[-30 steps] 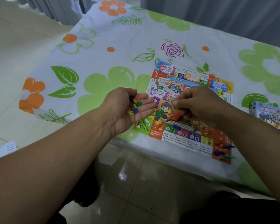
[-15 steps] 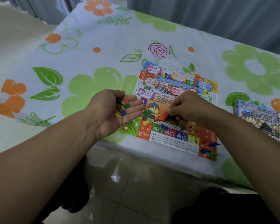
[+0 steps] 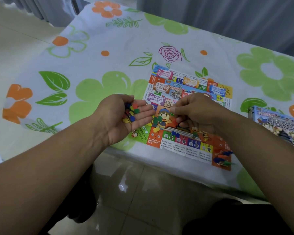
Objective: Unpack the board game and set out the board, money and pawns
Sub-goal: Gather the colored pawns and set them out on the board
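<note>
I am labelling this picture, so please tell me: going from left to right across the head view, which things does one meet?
Open left hand cupping small coloured plastic game pieces → right hand pinching a small green piece → heap of blue, orange and green plastic pawns on the colourful paper game board → blue cardboard game box.

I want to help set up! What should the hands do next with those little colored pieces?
Probably set the small green piece pinched in the right hand down on the board, then take another. The left hand is cupped open holding a pile of little colored pieces, and a few already lie on the board.
</note>
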Demonstrator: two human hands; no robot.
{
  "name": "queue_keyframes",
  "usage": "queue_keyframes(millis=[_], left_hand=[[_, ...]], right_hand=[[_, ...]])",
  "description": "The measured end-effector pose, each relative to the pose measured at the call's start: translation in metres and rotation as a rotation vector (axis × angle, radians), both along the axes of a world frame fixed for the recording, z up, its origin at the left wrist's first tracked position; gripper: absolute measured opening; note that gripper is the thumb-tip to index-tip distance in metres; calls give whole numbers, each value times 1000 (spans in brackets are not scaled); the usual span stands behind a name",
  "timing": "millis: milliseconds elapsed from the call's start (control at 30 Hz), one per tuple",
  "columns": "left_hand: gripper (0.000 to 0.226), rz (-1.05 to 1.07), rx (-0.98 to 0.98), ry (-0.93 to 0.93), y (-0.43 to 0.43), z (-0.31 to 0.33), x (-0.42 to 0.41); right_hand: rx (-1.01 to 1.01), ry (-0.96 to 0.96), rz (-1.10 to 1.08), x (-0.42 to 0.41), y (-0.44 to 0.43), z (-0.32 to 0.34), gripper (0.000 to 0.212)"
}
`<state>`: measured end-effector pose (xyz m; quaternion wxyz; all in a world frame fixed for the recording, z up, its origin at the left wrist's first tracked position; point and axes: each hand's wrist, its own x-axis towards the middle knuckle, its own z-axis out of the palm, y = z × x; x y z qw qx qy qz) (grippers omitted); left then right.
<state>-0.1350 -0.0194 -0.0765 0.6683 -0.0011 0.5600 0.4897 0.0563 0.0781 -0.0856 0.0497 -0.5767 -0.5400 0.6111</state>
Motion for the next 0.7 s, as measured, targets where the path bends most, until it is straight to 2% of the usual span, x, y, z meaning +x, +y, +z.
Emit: queue_keyframes(millis=[300,600,700], left_hand=[[33,7,3,4,-2,2,-4],[34,8,1,1,-3,3,-4],[34,7,-2,4,-2,3,-3]], right_hand=[[248,-133,100,-26,-12,-19,10],[336,-160,174,-24,-16,-9,9],[273,-126,265,-22,-21,-4,10]])
